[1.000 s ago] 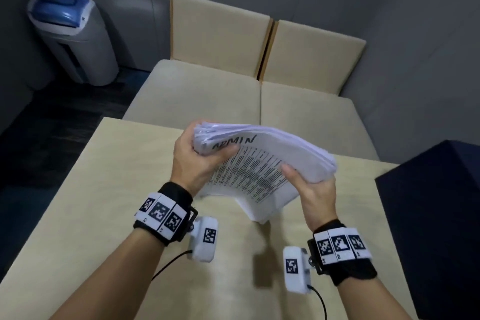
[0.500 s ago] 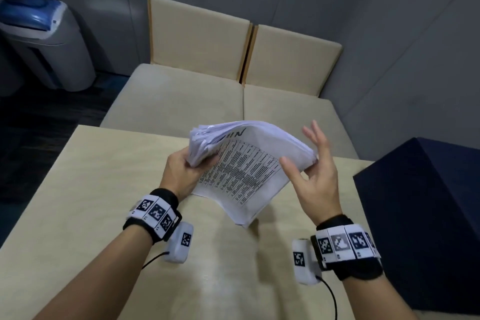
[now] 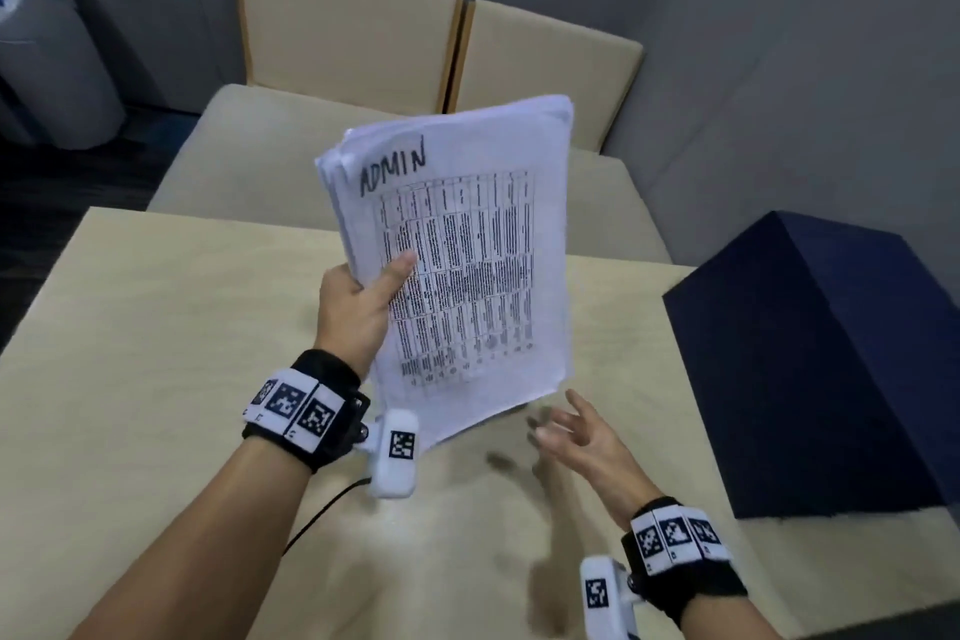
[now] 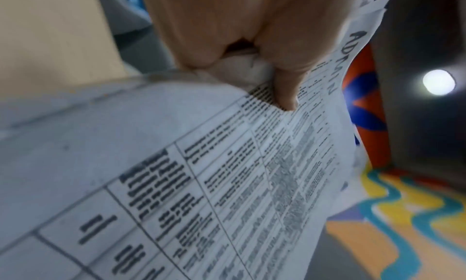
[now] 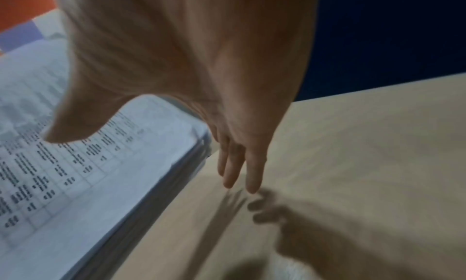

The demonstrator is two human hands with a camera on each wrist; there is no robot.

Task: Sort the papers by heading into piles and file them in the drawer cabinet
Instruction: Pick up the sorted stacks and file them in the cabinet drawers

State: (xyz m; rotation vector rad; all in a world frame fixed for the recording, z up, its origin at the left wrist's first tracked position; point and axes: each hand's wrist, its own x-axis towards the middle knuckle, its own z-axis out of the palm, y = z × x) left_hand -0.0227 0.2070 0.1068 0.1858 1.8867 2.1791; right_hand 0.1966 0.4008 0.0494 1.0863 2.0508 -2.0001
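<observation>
Left hand [image 3: 358,312] grips the stack [image 3: 462,276] upright, top sheet headed "ADMIN"; right hand [image 3: 582,437], fingers loose and apart, hovers at five o'clock.

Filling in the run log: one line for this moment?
left hand grips paper stack | top heading ADMIN | right hand free over table

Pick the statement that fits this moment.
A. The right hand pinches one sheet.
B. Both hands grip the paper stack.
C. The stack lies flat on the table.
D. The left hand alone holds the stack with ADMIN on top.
D: the left hand grips the paper stack upright by its edge, thumb on the ADMIN sheet, while the right hand hovers open below it, holding nothing.
</observation>
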